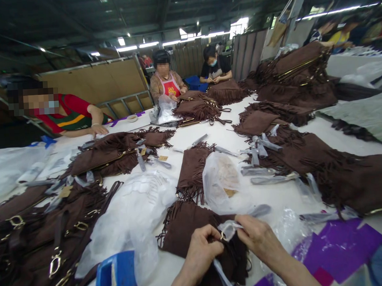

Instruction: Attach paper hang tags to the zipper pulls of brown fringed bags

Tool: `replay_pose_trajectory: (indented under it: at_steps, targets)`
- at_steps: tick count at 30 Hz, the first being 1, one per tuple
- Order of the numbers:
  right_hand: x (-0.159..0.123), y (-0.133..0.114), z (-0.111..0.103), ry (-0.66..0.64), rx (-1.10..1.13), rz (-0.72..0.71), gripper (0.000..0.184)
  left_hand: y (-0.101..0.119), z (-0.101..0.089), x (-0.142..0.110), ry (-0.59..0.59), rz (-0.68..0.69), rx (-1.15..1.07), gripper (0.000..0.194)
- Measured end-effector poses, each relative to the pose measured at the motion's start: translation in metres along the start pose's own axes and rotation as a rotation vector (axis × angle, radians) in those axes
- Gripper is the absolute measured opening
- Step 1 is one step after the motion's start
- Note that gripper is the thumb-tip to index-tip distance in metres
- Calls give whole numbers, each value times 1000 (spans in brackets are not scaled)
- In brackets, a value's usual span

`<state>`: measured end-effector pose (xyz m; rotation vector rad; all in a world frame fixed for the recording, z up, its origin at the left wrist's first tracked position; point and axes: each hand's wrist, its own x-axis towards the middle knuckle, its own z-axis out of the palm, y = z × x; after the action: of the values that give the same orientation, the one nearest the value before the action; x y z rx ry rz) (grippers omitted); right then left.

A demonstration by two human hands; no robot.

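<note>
A brown fringed suede bag (190,229) lies on the white table (223,136) right in front of me. My left hand (202,246) pinches the bag's top edge next to a gold metal ring (223,235). My right hand (260,238) pinches a small clear plastic wrap (230,227) around that ring. Both hands have their fingers closed. A clear plastic bag (224,184) lies just beyond the brown bag, partly over another fringed bag (192,168).
Piles of brown fringed bags cover the left (38,238) and right (341,168) of the table. Loose plastic bags (134,220), purple sheets (342,246) and a blue object (117,277) lie near me. Three people sit along the far side.
</note>
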<state>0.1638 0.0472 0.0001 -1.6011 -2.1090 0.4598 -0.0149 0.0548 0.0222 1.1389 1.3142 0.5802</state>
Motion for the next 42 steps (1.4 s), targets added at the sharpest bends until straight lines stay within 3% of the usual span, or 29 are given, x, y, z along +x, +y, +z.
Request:
replay_pose_trajectory:
  at_steps: [5, 7, 11, 14, 18, 23, 27, 35, 42]
  targets:
    - [-6, -1, 16, -39, 175, 140, 17, 1, 3, 3, 55, -50, -50, 9]
    - [-13, -3, 21, -41, 343, 221, 16, 2, 3, 3, 63, -69, -90, 11]
    - [-29, -13, 17, -12, 776, 348, 21, 1, 3, 2, 30, -117, -167, 13]
    - [-40, -24, 11, -38, 863, 364, 19, -4, 4, 4, 7, -146, -219, 12]
    - [-50, -35, 17, -12, 793, 350, 21, -10, 3, 7, -1, -148, -238, 13]
    - [-55, -37, 33, 102, 645, 288, 20, -9, -1, 7, -18, -163, -264, 14]
    - [-53, -38, 34, 178, 503, 205, 21, -10, -2, 6, -16, -166, -271, 14]
    - [-49, -41, 34, 122, 249, 164, 28, -11, 0, 4, -10, -150, -308, 15]
    - [-41, -43, 27, 79, 110, 149, 23, -15, 5, 3, 34, -119, -301, 16]
